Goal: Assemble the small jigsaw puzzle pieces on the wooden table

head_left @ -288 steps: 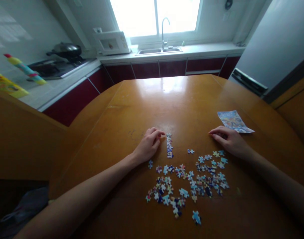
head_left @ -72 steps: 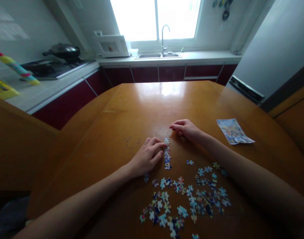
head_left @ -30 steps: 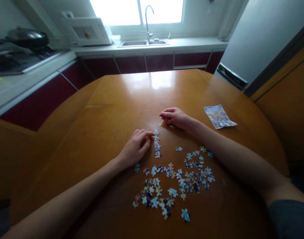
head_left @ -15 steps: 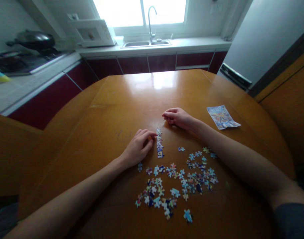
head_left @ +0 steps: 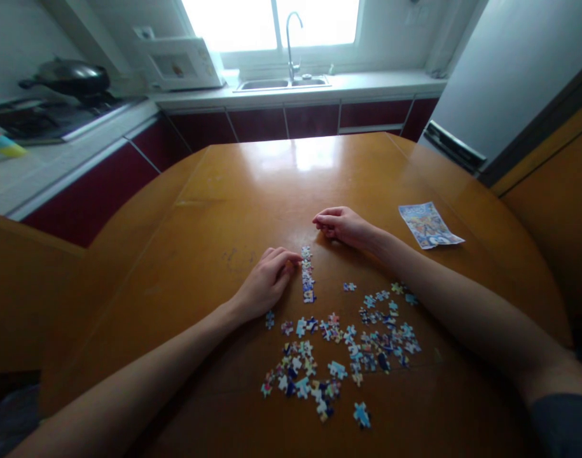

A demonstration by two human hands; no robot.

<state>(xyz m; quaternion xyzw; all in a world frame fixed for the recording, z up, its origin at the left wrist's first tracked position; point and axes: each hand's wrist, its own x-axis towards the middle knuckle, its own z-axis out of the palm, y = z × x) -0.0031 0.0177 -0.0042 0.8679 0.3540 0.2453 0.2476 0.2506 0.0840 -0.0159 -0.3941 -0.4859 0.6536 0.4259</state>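
Note:
A narrow strip of joined jigsaw pieces lies upright in the view near the table's middle. My left hand rests on the wood just left of it, fingers loosely stretched and apart, fingertips at the strip's left edge. Beyond the strip's far end, my right hand is closed with thumb and fingertips together; whatever it may pinch is too small or hidden. Nearer to me, many loose jigsaw pieces are scattered between my forearms. One small piece lies right of the strip, and another sits below my left wrist.
A creased picture sheet lies beyond my right forearm on the wooden table. Past the table are a counter with a sink, a microwave, a stove with a dark pan and a fridge.
The whole view has shifted slightly, so everything appears a little further right. Both hands, the strip and the loose pieces keep their places relative to one another.

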